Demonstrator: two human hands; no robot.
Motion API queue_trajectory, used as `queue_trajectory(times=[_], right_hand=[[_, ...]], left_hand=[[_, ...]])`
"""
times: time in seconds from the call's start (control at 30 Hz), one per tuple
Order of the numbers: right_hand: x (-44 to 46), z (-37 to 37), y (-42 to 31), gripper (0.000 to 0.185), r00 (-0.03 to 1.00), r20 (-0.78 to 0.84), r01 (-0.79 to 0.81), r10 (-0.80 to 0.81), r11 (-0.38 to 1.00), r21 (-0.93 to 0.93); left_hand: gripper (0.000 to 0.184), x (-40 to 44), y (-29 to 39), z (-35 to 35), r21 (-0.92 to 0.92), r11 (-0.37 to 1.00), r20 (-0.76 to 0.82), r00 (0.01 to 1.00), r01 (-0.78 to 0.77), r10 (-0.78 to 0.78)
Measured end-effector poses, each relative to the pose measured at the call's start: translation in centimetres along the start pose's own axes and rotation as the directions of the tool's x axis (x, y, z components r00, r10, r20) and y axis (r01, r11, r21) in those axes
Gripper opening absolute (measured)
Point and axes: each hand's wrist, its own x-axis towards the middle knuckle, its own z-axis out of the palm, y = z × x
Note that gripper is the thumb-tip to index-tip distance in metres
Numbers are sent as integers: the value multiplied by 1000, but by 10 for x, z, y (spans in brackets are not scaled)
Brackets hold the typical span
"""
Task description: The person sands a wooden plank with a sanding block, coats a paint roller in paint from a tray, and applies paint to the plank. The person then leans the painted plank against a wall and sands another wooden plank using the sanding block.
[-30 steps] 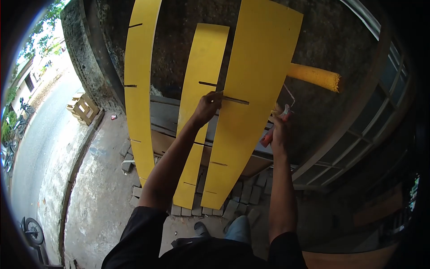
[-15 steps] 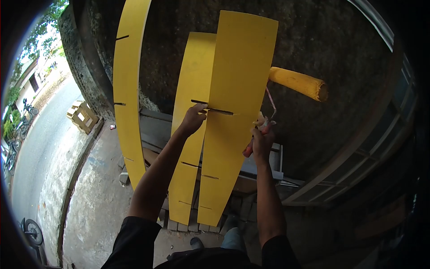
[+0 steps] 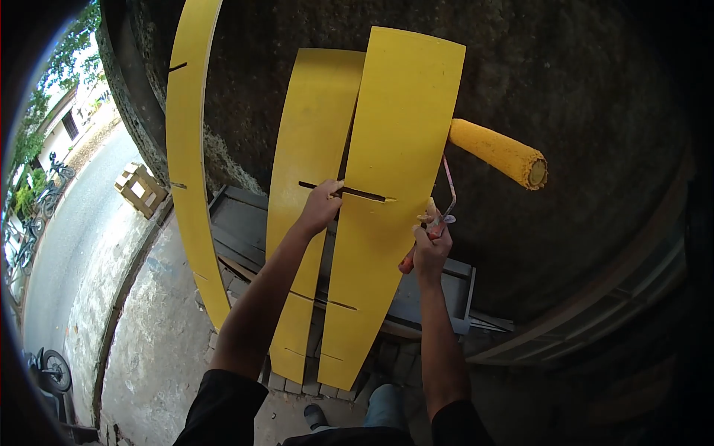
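A long yellow board with dark slots stands upright in front of me. My left hand pinches its left edge at the middle slot. My right hand is closed around the red handle of a paint roller, close to the board's right edge; whether it also touches the board I cannot tell. The roller's yellow, paint-covered sleeve sticks out to the right of the board. A second yellow board leans just to the left, partly behind my left arm, with a narrow gap between the two.
A third yellow board leans farther left. Behind the boards rises a dark, stained wall. Grey paving blocks lie by the boards' feet, near a grey tray-like panel. On the left, a wooden crate stands beside the road.
The held board has shifted away from the board on its left, and the gap between them is wider. Both hands keep their holds. The whole view has shifted slightly.
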Motion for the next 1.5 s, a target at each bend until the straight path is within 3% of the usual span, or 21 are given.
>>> queue_trajectory(times=[0.27,0.33,0.53,0.67,0.73,0.83,0.87,0.9,0.97,1.0,1.03,1.07,1.1,1.17,1.27,1.3,1.33,1.37,1.43,1.47,1.5], right_hand=[[9,-2,14,48,999,-32,-42,42,999,3],[8,-2,18,46,999,-28,-35,36,999,38],[8,-11,28,47,1000,-18,-9,8,1000,-30],[3,-10,17,51,999,-42,-14,13,999,-40],[-4,-11,4,55,983,-37,-178,178,984,11],[-26,-48,13,54,995,-16,95,-100,977,-189],[-40,-59,1,50,993,-26,109,-118,971,-213],[-56,-70,-14,45,990,-35,127,-139,963,-237],[-101,-109,-25,45,984,-103,-169,148,957,-237],[-128,-127,-30,33,983,-119,-174,143,929,-325],[-159,-143,-35,21,982,-137,-177,131,895,-409],[-192,-156,-45,18,961,-157,-273,229,882,-384],[-228,-169,-52,22,929,-174,-368,325,859,-357],[-312,-201,-47,25,897,-243,-440,370,808,-391],[-460,-237,-48,29,849,-324,-528,418,708,-469],[-516,-249,-51,23,906,-235,-410,351,598,-689],[-563,-261,-52,29,948,-125,-252,294,446,-859],[-612,-270,-47,29,954,-127,-242,273,442,-864],[-698,-273,-41,36,747,-523,-659,410,555,-507],[-714,-269,-47,36,728,-563,-675,390,550,-491],[-734,-266,-54,33,710,-547,-704,444,458,-542]], left_hand=[[43,16,-18,12,89,995,-75,997,37,-30],[48,19,-19,15,-55,978,-10,980,200,-200],[46,20,-37,24,188,978,-143,988,88,-61],[48,17,-33,20,112,976,-95,979,188,-178],[50,16,-30,16,83,967,-59,970,241,-237],[50,0,-43,21,76,991,-116,988,109,-100],[47,-16,-21,16,0,984,-102,979,177,-176],[48,-33,-16,11,-23,982,-75,979,188,-189],[47,-81,-10,2,-6,989,-49,988,148,-148],[45,-114,-8,-1,39,995,-44,994,97,-95],[44,-152,-5,-3,-49,989,24,990,142,-141],[43,-191,-2,-5,-134,973,96,980,188,-176],[38,-234,6,-11,-151,933,198,935,326,-294],[38,-337,-39,-7,-259,903,297,918,343,-263],[35,-458,-70,-4,-164,850,459,801,501,-384],[37,-490,-80,-3,-102,843,507,757,528,-412],[38,-512,-87,-1,-44,839,549,715,542,-433],[40,-530,-89,-2,2,853,546,714,522,-438],[41,-569,-98,1,145,892,543,719,428,-434],[42,-588,-105,2,240,910,550,725,338,-415],[41,-599,-99,-3,340,888,600,655,311,-459]])
